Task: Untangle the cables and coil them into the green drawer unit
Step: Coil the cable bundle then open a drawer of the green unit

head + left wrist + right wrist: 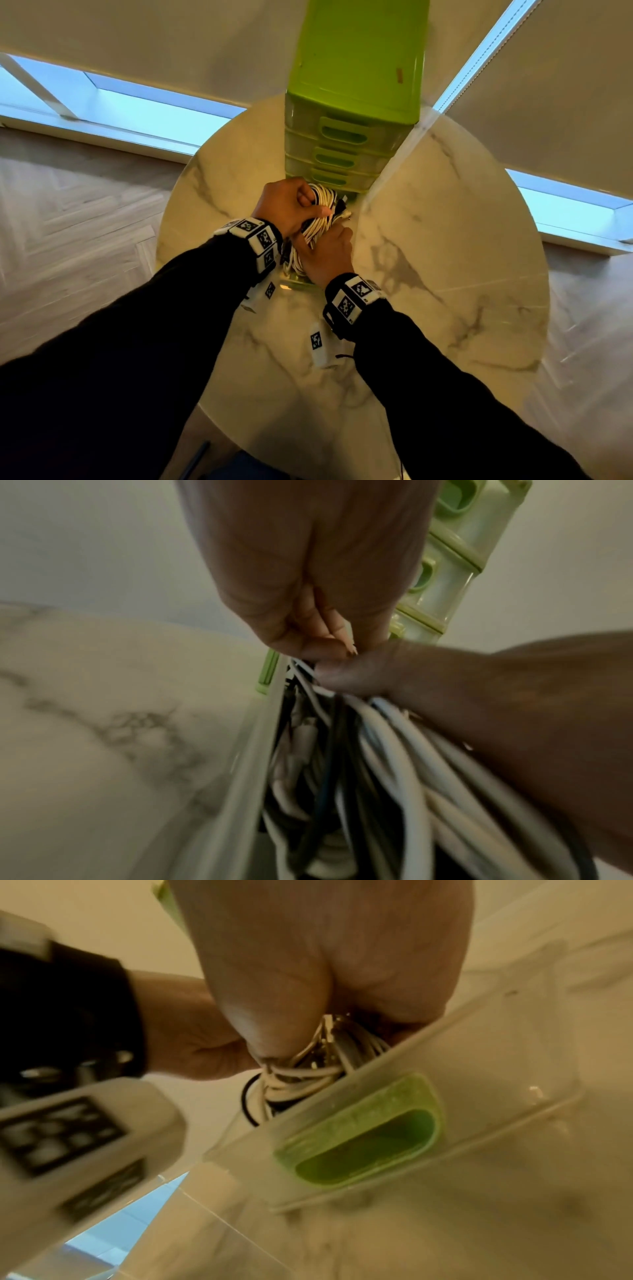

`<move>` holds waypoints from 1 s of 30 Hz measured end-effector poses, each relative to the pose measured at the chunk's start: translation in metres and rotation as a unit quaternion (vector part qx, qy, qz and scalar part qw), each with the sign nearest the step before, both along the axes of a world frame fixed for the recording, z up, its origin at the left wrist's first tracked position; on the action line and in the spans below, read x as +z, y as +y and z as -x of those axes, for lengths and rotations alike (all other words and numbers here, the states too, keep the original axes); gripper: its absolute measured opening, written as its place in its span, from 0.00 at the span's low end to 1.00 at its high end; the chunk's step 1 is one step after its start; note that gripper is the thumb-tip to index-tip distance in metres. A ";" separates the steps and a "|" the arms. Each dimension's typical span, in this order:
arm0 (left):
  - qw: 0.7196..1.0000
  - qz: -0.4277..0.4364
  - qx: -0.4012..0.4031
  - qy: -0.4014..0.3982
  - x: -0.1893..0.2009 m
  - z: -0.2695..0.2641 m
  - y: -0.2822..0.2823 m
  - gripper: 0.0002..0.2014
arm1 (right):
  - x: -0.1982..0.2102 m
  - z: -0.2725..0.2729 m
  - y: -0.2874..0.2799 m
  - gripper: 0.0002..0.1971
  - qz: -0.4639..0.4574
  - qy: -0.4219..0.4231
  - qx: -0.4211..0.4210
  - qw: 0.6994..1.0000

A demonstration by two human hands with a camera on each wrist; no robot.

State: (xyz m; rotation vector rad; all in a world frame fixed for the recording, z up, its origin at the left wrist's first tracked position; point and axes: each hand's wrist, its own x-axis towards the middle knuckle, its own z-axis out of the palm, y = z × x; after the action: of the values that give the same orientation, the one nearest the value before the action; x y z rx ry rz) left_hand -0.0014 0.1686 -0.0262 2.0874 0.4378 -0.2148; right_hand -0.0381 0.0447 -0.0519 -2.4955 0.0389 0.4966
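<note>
Two hands press one cable bundle into the pulled-out drawer.
Right hand (327, 258) nearest, left hand (289, 205) beyond, both clenched on white cables (317, 222); tucking stray loops below the drawer (394, 1104) rim should let it slide into the green drawer unit (356, 78).

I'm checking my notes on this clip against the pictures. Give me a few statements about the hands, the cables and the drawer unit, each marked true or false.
1. Both hands grip the cables. True: the left hand and the right hand each curl round the bundle.
2. The cables are all black. False: most are white, with a few dark ones among them.
3. The drawer unit stands on the floor. False: it stands on the round marble table.
4. One clear drawer is pulled out, under the bundle. True: its green handle shows in the right wrist view.
5. The person has bare arms. False: black sleeves and tagged wristbands cover them.
</note>
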 end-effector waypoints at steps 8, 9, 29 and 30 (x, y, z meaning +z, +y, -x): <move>0.988 -0.106 -0.113 0.026 0.003 -0.012 -0.007 0.07 | 0.009 0.014 -0.015 0.50 -0.048 -0.140 0.123 0.981; 0.984 -0.123 -0.127 0.026 0.006 -0.013 -0.010 0.05 | 0.011 0.009 -0.019 0.50 -0.056 -0.115 0.145 0.981; 0.859 -0.335 -0.359 -0.144 -0.016 0.012 0.031 0.31 | 0.008 -0.014 -0.037 0.54 -0.006 -0.098 0.212 0.972; 0.859 -0.337 -0.360 -0.136 -0.015 0.013 0.032 0.32 | 0.004 -0.009 -0.037 0.54 -0.028 -0.111 0.193 0.975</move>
State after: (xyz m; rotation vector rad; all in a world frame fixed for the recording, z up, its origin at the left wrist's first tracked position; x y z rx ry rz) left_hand -0.0141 0.2006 -0.0417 2.8492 -0.5558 -0.2085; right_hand -0.0288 0.0075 -0.0475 -2.4930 -0.5481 0.3630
